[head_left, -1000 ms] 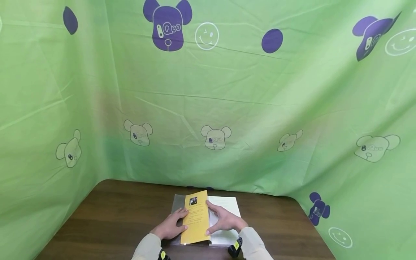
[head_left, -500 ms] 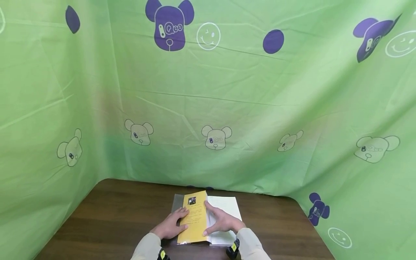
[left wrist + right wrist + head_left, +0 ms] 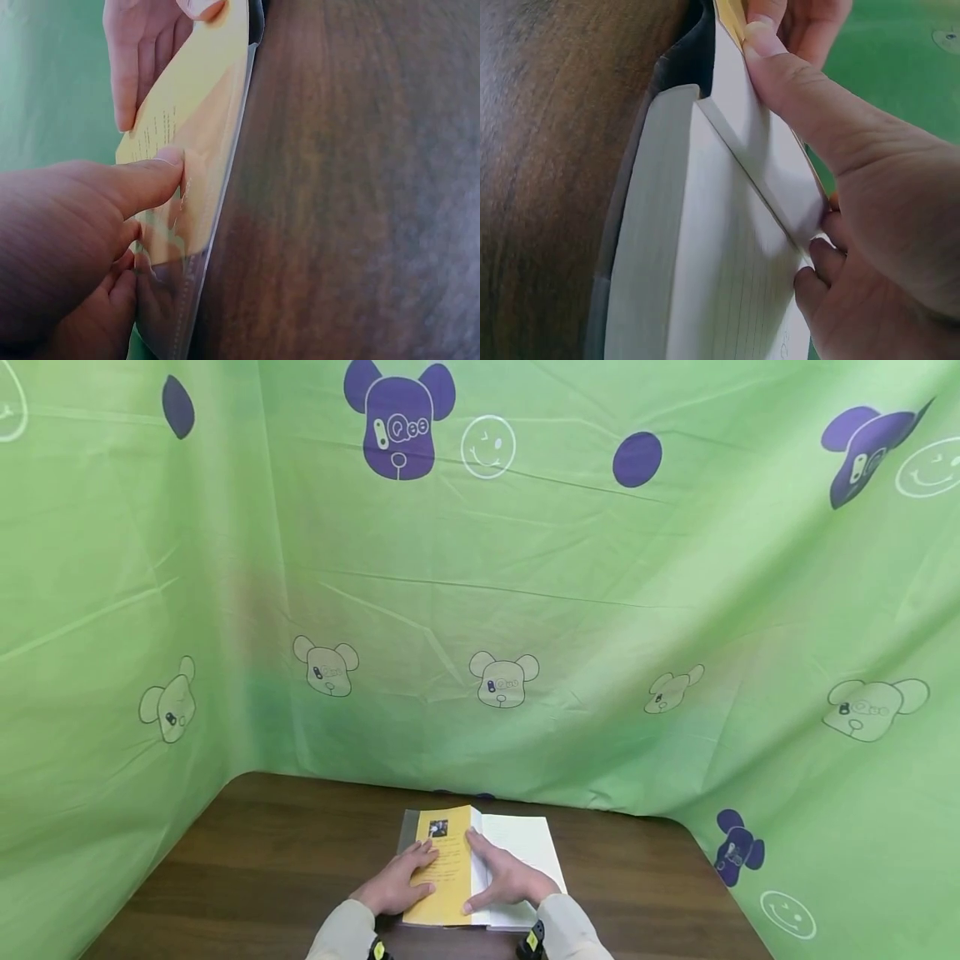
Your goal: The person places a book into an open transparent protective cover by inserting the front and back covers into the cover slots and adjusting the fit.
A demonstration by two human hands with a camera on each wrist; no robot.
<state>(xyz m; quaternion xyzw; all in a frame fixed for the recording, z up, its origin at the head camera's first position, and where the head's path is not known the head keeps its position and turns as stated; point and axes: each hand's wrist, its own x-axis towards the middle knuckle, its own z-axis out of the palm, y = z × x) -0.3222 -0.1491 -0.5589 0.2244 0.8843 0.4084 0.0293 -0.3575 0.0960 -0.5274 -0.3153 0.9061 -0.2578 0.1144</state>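
An open book lies on the table, its white pages point(image 3: 517, 835) on the right side. Over its left side spreads a yellow cover flap point(image 3: 450, 893) with a small photo and printed lines. A clear plastic sleeve point(image 3: 169, 307) overlaps part of the flap in the left wrist view. My left hand point(image 3: 393, 881) rests on the flap's left part, fingers extended and thumb point(image 3: 154, 180) pressing on the sleeve. The right hand point(image 3: 510, 872) spans the flap's right edge, index finger far and thumb point(image 3: 780, 64) near. Its other fingertips point(image 3: 825, 262) are bent beside the pages.
The book sits on a dark brown wooden table point(image 3: 285, 860). Green printed cloth point(image 3: 480, 568) hangs behind and on both sides of the table. A dark wrist device point(image 3: 531, 943) shows at the right sleeve.
The yellow flap has shifted left and lies lower, so a white strip shows wider beside it. My right hand has moved left with the flap's edge; my left hand stays nearly in place.
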